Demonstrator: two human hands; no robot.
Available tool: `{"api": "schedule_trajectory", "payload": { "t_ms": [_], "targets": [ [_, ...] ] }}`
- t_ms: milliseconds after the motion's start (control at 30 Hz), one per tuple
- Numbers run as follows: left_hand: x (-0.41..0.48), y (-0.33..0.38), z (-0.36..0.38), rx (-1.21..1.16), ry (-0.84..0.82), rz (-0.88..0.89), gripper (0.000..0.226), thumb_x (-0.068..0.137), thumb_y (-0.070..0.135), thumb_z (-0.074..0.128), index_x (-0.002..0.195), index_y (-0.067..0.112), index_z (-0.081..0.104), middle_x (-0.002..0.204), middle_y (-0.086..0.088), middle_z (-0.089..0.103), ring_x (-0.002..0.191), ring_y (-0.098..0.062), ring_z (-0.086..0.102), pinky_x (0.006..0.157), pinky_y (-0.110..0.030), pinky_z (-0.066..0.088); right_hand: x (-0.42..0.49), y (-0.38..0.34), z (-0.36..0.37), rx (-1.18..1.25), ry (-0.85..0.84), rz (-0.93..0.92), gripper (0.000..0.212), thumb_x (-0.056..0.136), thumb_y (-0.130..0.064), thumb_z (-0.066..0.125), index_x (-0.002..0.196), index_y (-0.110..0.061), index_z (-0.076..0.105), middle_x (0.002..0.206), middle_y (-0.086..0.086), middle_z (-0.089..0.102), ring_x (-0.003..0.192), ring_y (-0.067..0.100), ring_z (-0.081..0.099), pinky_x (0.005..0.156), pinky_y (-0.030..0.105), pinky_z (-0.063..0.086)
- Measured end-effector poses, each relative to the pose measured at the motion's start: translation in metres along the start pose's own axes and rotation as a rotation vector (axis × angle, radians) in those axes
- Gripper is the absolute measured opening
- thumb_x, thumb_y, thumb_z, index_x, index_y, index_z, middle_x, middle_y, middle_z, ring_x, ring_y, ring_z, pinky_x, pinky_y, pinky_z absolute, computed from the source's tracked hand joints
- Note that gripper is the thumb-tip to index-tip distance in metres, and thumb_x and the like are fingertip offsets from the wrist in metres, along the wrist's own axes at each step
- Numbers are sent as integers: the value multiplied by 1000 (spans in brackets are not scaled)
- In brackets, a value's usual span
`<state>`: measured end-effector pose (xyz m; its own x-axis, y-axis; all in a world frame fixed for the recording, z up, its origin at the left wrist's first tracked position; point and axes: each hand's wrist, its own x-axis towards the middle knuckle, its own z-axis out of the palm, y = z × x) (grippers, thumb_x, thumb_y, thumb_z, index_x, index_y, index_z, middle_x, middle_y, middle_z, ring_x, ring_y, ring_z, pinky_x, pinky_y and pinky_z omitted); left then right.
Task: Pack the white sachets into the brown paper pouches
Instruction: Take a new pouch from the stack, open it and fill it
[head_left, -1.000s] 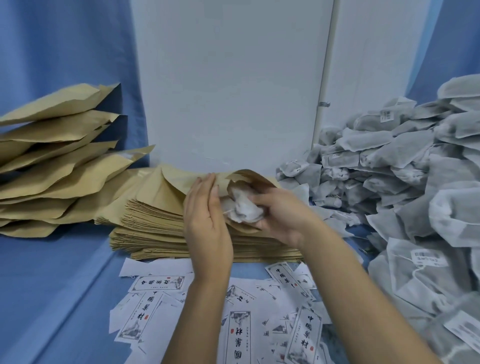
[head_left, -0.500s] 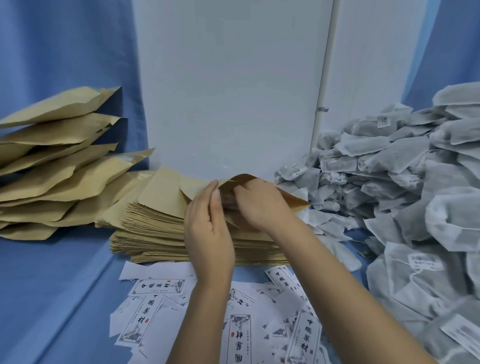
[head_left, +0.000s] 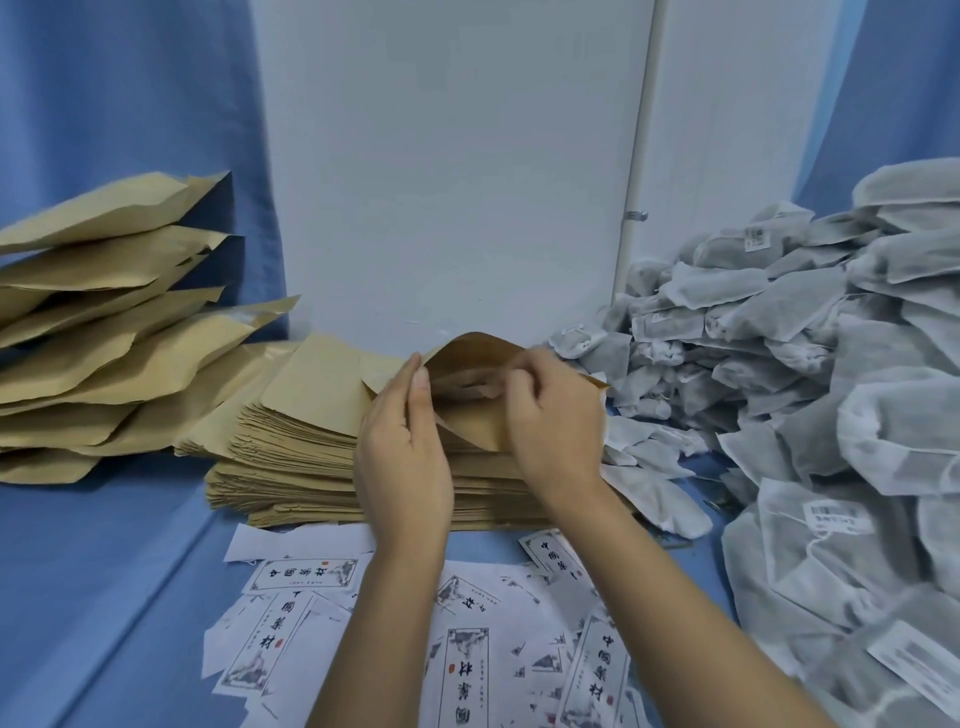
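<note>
Nearest, printed paper labels lay scattered on the blue table. Just beyond them the left hand pinched the left rim of an open brown paper pouch lying atop the stack of flat pouches, while the right hand curled its fingers into the mouth, gripping the right edge. Farther back, filled pouches were piled at the left and the heap of white sachets at the right, against a white wall.

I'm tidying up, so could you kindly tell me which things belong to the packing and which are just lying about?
In use: open pouch, empty pouch stack, sachet heap, filled pouches.
Lying about: printed labels, wall pipe.
</note>
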<state>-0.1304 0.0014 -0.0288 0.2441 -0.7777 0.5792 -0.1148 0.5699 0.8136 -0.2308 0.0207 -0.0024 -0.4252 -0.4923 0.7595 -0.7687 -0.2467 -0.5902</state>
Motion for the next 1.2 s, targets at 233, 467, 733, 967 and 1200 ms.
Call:
{"api": "schedule_trajectory", "payload": {
  "t_ms": [233,467,733,967,1200],
  "targets": [
    [6,-1,14,44,27,6,38,100,39,38,124,23,62,123,10,62,115,-3,52,79,6,27,9,58,-17,222,352,447,17,89,-8,43,83,-16,56,80,-8,57,76,11,51,68,29,34],
    [7,-1,25,-1,90,-12,36,101,33,37,123,19,62,119,12,61,110,2,50,82,6,28,23,107,-16,-33,-29,597,39,92,-14,49,131,-12,50,127,10,57,117,27,51,97,39,41],
    [9,2,36,-45,117,-42,37,102,35,36,120,18,64,115,5,66,112,-14,56,94,-28,43,31,128,-12,-156,-442,472,42,93,-3,41,126,-19,62,114,7,68,94,26,64,79,32,52],
    [9,1,46,-51,144,-38,37,102,32,36,119,16,64,114,3,67,112,-17,57,94,-31,43,36,144,-24,-52,80,629,38,95,-3,41,129,-7,59,131,11,59,119,26,54,98,31,39],
    [13,-1,51,-59,157,-56,36,102,33,37,118,16,65,112,1,67,109,-17,57,91,-29,44,42,150,-23,-80,-183,747,28,92,-26,43,88,-9,64,101,15,57,101,32,50,81,34,37]
  ]
}}
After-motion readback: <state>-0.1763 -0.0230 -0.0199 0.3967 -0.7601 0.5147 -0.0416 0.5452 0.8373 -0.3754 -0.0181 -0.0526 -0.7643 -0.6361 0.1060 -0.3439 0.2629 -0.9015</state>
